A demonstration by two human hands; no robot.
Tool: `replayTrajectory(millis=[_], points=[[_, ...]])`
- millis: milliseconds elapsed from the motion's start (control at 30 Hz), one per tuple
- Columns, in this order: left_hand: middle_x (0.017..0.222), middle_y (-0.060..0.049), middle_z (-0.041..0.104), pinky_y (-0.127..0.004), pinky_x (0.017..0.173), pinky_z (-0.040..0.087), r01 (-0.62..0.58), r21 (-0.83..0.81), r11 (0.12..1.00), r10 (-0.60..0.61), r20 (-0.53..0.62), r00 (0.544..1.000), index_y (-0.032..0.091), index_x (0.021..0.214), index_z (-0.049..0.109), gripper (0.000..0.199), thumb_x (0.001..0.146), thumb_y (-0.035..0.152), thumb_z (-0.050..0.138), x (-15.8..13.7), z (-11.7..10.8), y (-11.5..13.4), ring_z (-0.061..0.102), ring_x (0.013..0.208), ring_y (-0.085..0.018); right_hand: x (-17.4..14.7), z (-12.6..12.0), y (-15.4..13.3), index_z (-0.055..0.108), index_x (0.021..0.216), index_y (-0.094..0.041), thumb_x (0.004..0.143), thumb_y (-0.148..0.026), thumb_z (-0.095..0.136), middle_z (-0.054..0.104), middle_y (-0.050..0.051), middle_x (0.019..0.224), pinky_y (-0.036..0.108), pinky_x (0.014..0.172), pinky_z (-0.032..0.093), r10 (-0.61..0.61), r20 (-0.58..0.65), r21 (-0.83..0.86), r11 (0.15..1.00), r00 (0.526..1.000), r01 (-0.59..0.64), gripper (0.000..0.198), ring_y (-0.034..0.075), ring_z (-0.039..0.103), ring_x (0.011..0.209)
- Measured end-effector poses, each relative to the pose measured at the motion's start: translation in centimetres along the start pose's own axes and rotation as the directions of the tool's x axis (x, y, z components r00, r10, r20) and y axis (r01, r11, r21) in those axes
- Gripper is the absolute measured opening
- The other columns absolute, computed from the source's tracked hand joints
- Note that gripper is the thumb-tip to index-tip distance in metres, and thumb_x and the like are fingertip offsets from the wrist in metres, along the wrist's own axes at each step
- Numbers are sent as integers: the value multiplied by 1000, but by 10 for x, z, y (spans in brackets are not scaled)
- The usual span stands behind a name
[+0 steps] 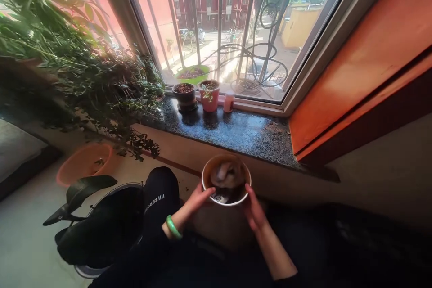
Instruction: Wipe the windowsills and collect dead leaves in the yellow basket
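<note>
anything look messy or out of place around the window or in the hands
One mildly odd thing: a dark cable forms loose, tangled loops by the window bars, looking untidy. The white-rimmed container in the hands shows no visible spill.

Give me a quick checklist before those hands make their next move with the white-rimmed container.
1. Left hand on the white-rimmed container, thumb over the rim: ok.
2. Right hand on the opposite side: ok.
3. Support underneath: cannot tell; the underside is hidden.
4. Contents identified: cannot tell; the inside is dark and blurred.
5. Dark pot, pink pot and small bottle upright on the windowsill: ok.
</note>
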State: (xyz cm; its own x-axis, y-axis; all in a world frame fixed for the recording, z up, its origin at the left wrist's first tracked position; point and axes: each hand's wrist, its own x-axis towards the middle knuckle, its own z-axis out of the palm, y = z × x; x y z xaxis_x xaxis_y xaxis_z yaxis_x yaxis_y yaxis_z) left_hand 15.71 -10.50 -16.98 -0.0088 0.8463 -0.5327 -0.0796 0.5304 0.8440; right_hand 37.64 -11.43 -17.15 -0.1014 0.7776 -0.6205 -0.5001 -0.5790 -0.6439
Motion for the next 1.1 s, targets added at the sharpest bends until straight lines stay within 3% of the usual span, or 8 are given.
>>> replayTrajectory(millis=[200,267,367,467,567,733,933,1100], points=[[122,-9,71,-40,79,60,45,2,999,-45,41,998,22,138,54,71,67,19,66,5,20,14,70,99,-28,-14,-23,-17,62,137,-27,79,-68,67,61,6,144,52,108,50,-368,-159,-425,863,916,273,71,34,45,143],[122,-8,71,-40,82,60,-60,40,997,58,54,997,22,140,54,75,65,15,62,5,23,21,69,102,-28,-26,-25,-34,58,140,-24,82,-64,67,57,9,147,55,114,42,-647,-162,-636,646,745,422,71,35,44,143],[120,-8,72,-40,91,58,-225,99,969,217,87,972,20,139,56,77,63,10,58,4,25,29,66,111,-28,-44,-16,-64,59,138,-28,88,-42,69,59,8,144,54,114,40,-836,246,-834,75,490,547,53,32,50,135],[126,-8,70,-42,96,56,-313,116,943,296,139,945,21,141,56,77,65,11,58,5,28,37,63,117,-29,-51,4,-89,60,137,-32,85,-19,69,60,4,144,50,106,46,-581,595,-798,-347,556,492,54,31,51,127],[130,-9,68,-45,105,51,-364,131,922,344,155,926,19,142,55,77,65,10,59,10,31,42,61,122,-29,-45,22,-106,58,140,-27,73,-5,71,63,7,140,49,98,46,-424,585,-769,-561,691,307,72,34,51,121],[129,-10,69,-46,112,43,-380,179,907,346,195,918,16,142,55,78,64,8,59,14,31,42,58,126,-31,-43,39,-130,71,118,-20,76,-6,67,72,9,107,44,91,41,-400,558,-733,-649,726,205,44,31,55,106],[134,-9,67,-47,115,39,-361,151,920,337,161,928,21,141,57,75,66,10,62,15,26,32,54,130,-31,-62,55,-151,67,123,-22,89,-22,62,71,7,103,39,83,42,-550,646,-751,-582,529,312,34,28,56,97],[132,-10,67,-46,115,39,-394,131,909,379,131,916,21,138,60,72,67,10,63,19,20,25,54,129,-31,-70,67,-163,69,99,-24,94,-38,59,68,6,87,39,78,44,-665,651,-757,-530,366,383,18,26,57,85]])
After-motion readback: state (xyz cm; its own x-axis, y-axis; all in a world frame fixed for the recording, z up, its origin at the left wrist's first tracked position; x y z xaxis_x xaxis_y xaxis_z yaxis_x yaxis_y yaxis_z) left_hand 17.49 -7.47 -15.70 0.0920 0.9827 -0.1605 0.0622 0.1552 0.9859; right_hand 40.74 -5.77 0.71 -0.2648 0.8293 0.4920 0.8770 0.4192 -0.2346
